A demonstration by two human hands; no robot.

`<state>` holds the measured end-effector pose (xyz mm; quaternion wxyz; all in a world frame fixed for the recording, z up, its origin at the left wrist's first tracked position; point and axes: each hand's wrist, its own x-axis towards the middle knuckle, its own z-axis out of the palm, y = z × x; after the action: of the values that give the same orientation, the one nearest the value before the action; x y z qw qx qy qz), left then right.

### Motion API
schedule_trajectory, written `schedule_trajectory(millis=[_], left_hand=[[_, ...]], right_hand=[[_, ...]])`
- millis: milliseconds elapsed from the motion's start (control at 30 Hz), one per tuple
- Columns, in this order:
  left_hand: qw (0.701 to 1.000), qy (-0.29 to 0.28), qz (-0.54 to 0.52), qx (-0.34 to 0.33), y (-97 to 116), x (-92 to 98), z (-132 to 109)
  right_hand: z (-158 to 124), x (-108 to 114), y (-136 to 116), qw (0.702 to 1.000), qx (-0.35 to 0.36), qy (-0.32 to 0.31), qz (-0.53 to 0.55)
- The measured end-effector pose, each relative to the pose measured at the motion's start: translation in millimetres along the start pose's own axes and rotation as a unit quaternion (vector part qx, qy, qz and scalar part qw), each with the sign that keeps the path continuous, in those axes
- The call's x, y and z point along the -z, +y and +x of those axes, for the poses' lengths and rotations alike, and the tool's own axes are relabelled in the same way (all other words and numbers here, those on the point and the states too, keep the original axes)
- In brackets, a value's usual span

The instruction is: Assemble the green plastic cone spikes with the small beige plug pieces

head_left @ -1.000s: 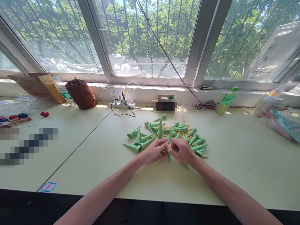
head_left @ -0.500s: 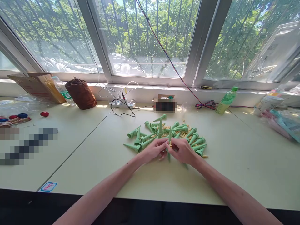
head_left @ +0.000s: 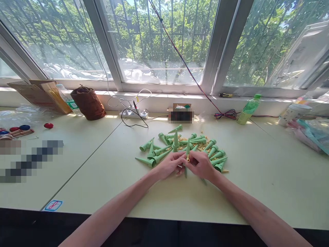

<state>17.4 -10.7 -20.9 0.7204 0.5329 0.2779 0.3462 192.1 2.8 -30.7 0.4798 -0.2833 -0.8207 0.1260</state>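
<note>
My left hand and my right hand meet over the near edge of a pile of green watering spikes. Between them, a small hollow yellow tube pokes out, open end toward me, pinched by my right hand. My left hand is closed around a green spike, largely covered by the fingers; a green tip shows below them. Just behind the tube rises another green point; whether it belongs to the same spike I cannot tell. One spike stands upright behind my hands. Small yellow pieces lie among the spikes.
Along the windowsill stand a brown bag, a power strip, a small box and a green-capped bottle. A cup and plastic bags are at right. Red and blue balls lie at left.
The yellow tube and the green point behind it have shifted very slightly to the right and turned a little between my fingers. The pile has not visibly moved.
</note>
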Motion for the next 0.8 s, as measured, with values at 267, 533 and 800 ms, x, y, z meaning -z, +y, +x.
schedule_trajectory(millis=[267, 533, 800], left_hand=[[1.000, 0.009, -0.015, -0.004, 1.7, -3.9, 0.5], [0.999, 0.040, -0.033, 0.003, 0.5, -5.2, 2.2], [0.995, 0.094, -0.023, -0.007, 6.5, -8.2, 2.0]], right_hand=[[-1.5, -1.0, 2.7, 1.000, -0.004, 0.008, 0.004], [0.4, 1.3, -0.3, 1.000, -0.015, 0.012, -0.018], [3.0, 4.0, -1.8, 0.995, -0.012, 0.077, -0.057]])
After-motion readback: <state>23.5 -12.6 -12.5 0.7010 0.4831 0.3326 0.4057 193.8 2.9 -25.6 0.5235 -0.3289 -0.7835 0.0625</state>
